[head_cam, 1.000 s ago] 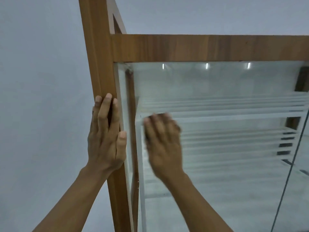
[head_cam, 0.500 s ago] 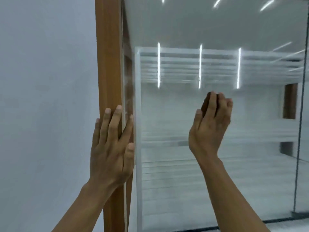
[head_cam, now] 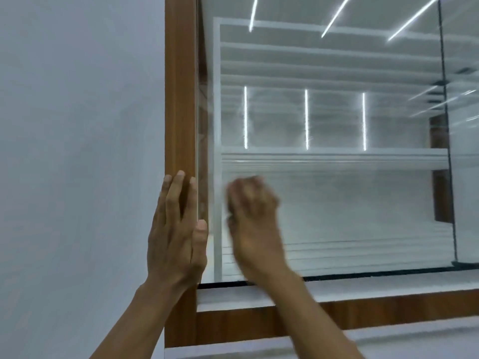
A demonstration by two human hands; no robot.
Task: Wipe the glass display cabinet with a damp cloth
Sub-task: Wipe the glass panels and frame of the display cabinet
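Observation:
The glass display cabinet has a brown wooden post [head_cam: 180,99] at its left and a large glass pane [head_cam: 337,203] that reflects white light strips. My left hand [head_cam: 176,229] lies flat against the post with its fingers stretched upward and the thumb at the glass edge; it holds nothing. My right hand [head_cam: 254,218] presses on the glass close to the left edge, fingers curled and blurred by motion. No cloth shows clearly; whatever lies under the palm is hidden.
A plain pale wall [head_cam: 77,151] fills the left side. A wooden bottom rail [head_cam: 388,312] runs below the pane. A white shelf [head_cam: 337,158] crosses behind the glass, and a dark vertical seam [head_cam: 447,125] marks the pane's right end.
My right hand has swept from the middle of the pane back left toward the post and its fingers have curled. The view has dropped to the bottom rail. My left hand stays on the post.

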